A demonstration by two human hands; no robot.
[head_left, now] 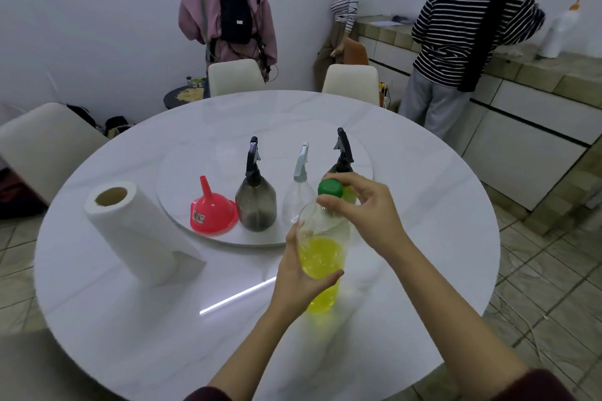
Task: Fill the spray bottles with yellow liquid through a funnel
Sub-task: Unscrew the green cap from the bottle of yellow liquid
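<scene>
**Hands on the bottle of yellow liquid**

Head view: the left hand (pixel 301 265) is wrapping its fingers and thumb around the lower body of a clear bottle (pixel 322 257), which is standing near the front of the round white table (pixel 130 319) and is holding yellow liquid (pixel 321 273) in its lower part. The right hand (pixel 365 208) is pinching the green cap (pixel 330 187) at the top of that bottle with curled fingertips.

Behind the bottle, on a round turntable (pixel 182 172), three spray bottles are standing in a row: a smoky dark spray bottle (pixel 255 202), a clear spray bottle (pixel 298 195) with a pale trigger, and a black-topped spray bottle (pixel 342 156) partly hidden behind the right hand. A red funnel (pixel 211 210) is sitting mouth-down just left of the dark one, spout pointing up. A paper towel roll (pixel 136 231) is standing on the table left of the turntable, a loose sheet hanging off it.
</scene>
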